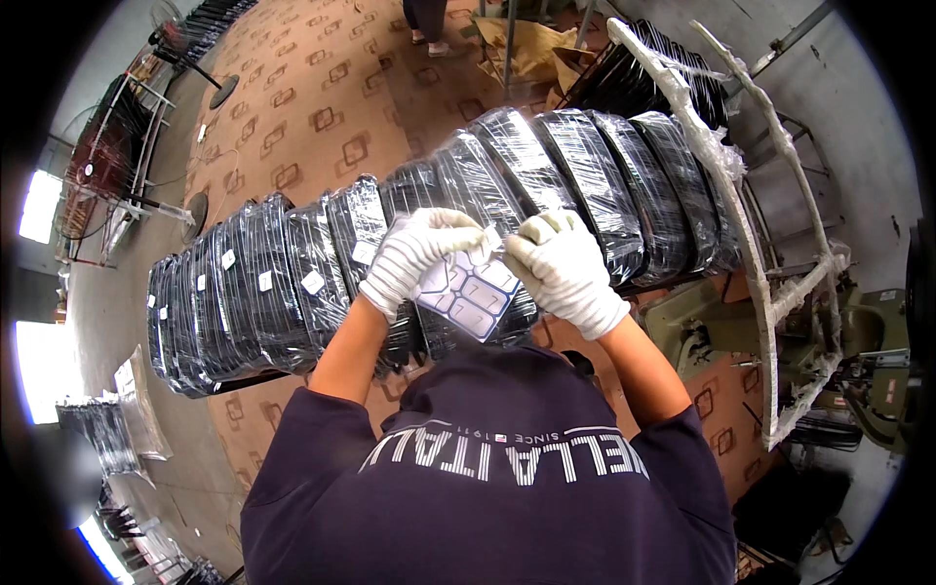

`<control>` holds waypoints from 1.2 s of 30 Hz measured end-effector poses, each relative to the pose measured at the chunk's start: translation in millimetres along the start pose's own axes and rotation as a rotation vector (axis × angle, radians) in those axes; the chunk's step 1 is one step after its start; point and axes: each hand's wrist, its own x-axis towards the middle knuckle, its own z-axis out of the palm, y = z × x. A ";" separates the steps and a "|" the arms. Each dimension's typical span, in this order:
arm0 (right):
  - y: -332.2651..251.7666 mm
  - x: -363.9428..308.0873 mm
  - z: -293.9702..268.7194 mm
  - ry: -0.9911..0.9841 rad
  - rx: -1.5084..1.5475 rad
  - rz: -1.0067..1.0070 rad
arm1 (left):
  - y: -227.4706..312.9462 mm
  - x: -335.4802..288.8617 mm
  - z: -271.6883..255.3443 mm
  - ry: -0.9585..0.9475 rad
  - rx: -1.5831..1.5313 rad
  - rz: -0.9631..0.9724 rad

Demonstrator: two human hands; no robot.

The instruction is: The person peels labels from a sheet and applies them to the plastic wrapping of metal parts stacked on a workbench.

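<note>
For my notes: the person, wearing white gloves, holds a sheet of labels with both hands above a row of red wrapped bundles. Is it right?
Not quite. In the head view the wrapped bundles are black, not red. The rest holds: left hand and right hand, in white gloves, hold the sheet of labels.

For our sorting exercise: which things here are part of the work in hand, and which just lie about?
In the work:
left hand
right hand
label sheet
wrapped black bundles

Lying about:
standing fans
wrapped frame
green machine
cardboard
</note>
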 end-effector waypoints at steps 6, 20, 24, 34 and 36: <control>25.8 -40.2 -22.8 0.273 0.571 0.674 | -26.4 11.6 -17.0 0.121 -0.278 0.084; 200.9 -52.2 39.2 -0.170 0.253 1.204 | -72.1 35.4 37.7 0.107 -0.072 0.136; 185.0 -50.1 55.4 -0.192 -0.366 0.980 | -77.3 49.7 29.0 0.111 -0.114 0.166; 192.2 -74.7 68.7 -0.040 -0.718 0.407 | -74.4 47.2 30.5 0.099 -0.148 0.084; 183.7 -84.0 82.6 -0.157 -0.463 0.418 | -80.8 52.3 27.7 0.098 -0.176 0.129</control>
